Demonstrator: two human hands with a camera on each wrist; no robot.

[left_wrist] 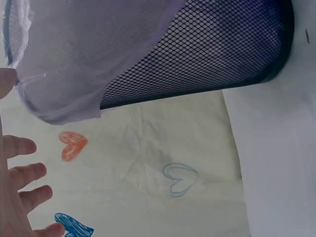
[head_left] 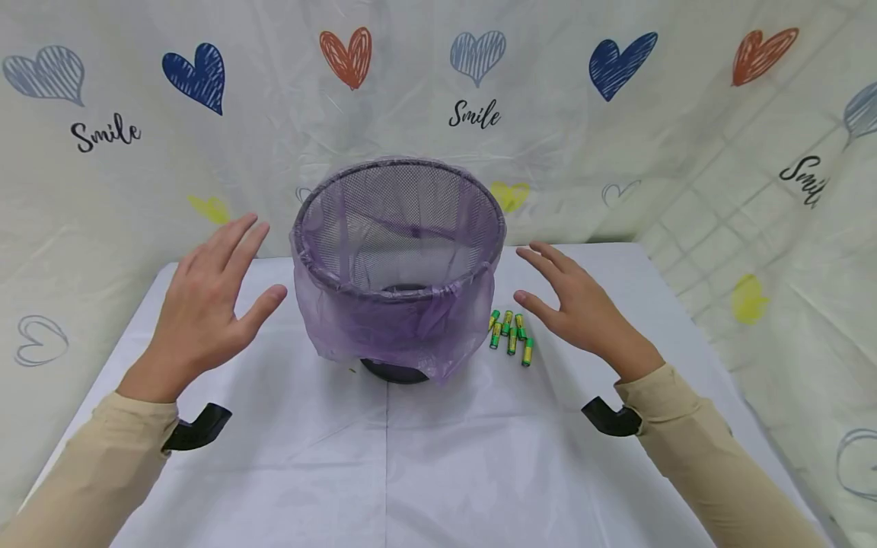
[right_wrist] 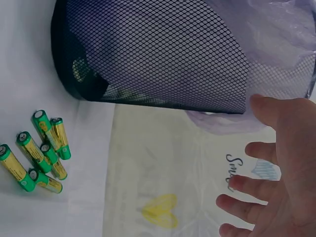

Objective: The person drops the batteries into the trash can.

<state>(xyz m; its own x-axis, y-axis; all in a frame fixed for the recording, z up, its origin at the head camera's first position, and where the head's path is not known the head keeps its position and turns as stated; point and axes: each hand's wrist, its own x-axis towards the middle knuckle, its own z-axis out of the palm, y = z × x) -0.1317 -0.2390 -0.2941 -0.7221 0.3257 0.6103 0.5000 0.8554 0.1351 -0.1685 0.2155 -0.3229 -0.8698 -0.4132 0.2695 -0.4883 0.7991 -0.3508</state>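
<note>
A black mesh wastebasket (head_left: 393, 373) stands upright on the white table, lined with a thin purple trash bag (head_left: 404, 327). The bag is folded out over the rim and hangs down around the upper part. To the left of the basket is my left hand (head_left: 212, 297), fingers spread, holding nothing. My right hand (head_left: 578, 304) is raised on the other side with its fingers extended and nothing in it. Several green and yellow batteries (head_left: 511, 340) stand close together between the basket and my right hand. In the right wrist view the mesh side (right_wrist: 163, 59) shows below the bag's edge.
The white-covered table (head_left: 329, 472) reaches back to a cream curtain (head_left: 411, 99) printed with hearts and the word Smile. A tiny dark speck (head_left: 352, 370) lies left of the basket's base. Black wrist mounts (head_left: 199, 428) stick out from both sleeves.
</note>
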